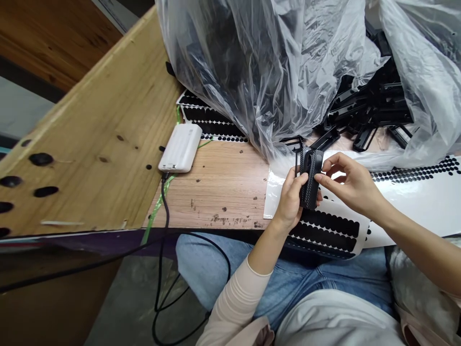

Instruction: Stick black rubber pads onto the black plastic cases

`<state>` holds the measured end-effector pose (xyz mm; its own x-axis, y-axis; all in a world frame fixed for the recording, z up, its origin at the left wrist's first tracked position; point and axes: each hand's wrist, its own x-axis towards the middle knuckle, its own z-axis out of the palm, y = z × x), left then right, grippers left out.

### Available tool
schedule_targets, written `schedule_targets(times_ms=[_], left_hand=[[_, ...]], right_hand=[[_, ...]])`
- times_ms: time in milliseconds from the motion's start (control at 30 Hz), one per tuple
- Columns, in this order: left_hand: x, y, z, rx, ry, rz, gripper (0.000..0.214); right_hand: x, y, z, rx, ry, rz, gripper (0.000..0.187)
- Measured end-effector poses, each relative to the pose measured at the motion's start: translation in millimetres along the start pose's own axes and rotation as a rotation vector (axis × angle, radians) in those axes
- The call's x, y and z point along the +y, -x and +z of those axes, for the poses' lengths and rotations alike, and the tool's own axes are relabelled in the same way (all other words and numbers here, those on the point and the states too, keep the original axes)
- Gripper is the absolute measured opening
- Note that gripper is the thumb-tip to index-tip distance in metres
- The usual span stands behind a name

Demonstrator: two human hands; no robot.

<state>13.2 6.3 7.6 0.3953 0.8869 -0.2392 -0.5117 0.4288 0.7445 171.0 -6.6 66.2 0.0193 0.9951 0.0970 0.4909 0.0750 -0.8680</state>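
Bag (252, 72) is lying behind, dotted sheet (326, 230) nearer. Left hand (290, 199) is clamping the black part (314, 168) between them; right hand (353, 185) is touching its edge, pinch unclear. Steady left support is likely aiding precise fingerwork.

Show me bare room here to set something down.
Use the dark-specked wood tabletop between the white device and the glossy sheet, nearer than the plastic bag. A plain white stretch lies beyond the right forearm, below rows of black dots. Crowded: upper right, black parts heaped by the bag, and around the left hand and right hand.
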Motion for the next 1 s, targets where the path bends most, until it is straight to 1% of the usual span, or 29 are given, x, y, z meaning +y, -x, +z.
schedule_targets(times_ms=[100, 200, 233, 333, 400, 467, 533, 567, 600, 667, 700, 767, 867, 933, 1000], left_hand=[[1, -1, -0.3, -0.007, 0.003, -0.010, 0.038], [3, -3, -1.5, -0.013, 0.057, -0.023, 0.037], [4, -4, -2.1, -0.012, 0.089, -0.029, 0.037], [6, -6, -3.8, 0.000, 0.170, -0.042, 0.035], [7, -7, -4.6, 0.013, 0.189, -0.045, 0.034], [7, -8, -5.0, 0.023, 0.191, -0.050, 0.035], [7, -7, -5.0, 0.022, 0.187, -0.048, 0.037], [7, -7, -5.0, 0.013, 0.180, -0.044, 0.038], [7, -6, -4.8, 0.000, 0.167, -0.037, 0.039], [6, -4, -4.4, -0.034, 0.118, -0.025, 0.042], [6, -2, -4.1, -0.051, 0.086, -0.025, 0.043], [6, 0, -3.7, -0.086, 0.020, -0.039, 0.047], [7, 2, -3.8, -0.127, -0.032, -0.070, 0.050], [7, 2, -4.4, -0.145, -0.031, -0.077, 0.050], [7, 1, -5.2, -0.153, -0.021, -0.077, 0.049]], right_hand=[[7, -2, -3, -0.002, -0.017, 0.028, 0.030], [22, 1, -6, 0.022, 0.105, 0.011, 0.026], [28, 4, -6, -0.005, 0.185, -0.011, 0.025], [45, 18, -2, -0.147, 0.417, -0.120, 0.026], [50, 26, 0, -0.207, 0.474, -0.217, 0.027], [46, 31, -4, -0.274, 0.397, -0.331, 0.026], [33, 28, -15, -0.309, 0.227, -0.389, 0.019], [25, 23, -23, -0.286, 0.133, -0.371, 0.015], [17, 18, -30, -0.233, 0.045, -0.313, 0.012], [5, 3, -44, -0.116, -0.100, -0.136, 0.014], [1, -5, -49, -0.085, -0.165, -0.047, 0.018], [-1, -19, -54, -0.099, -0.276, 0.097, 0.029], [1, -30, -51, -0.163, -0.346, 0.221, 0.039], [1, -32, -47, -0.186, -0.342, 0.239, 0.041], [-1, -31, -44, -0.188, -0.323, 0.218, 0.042]])
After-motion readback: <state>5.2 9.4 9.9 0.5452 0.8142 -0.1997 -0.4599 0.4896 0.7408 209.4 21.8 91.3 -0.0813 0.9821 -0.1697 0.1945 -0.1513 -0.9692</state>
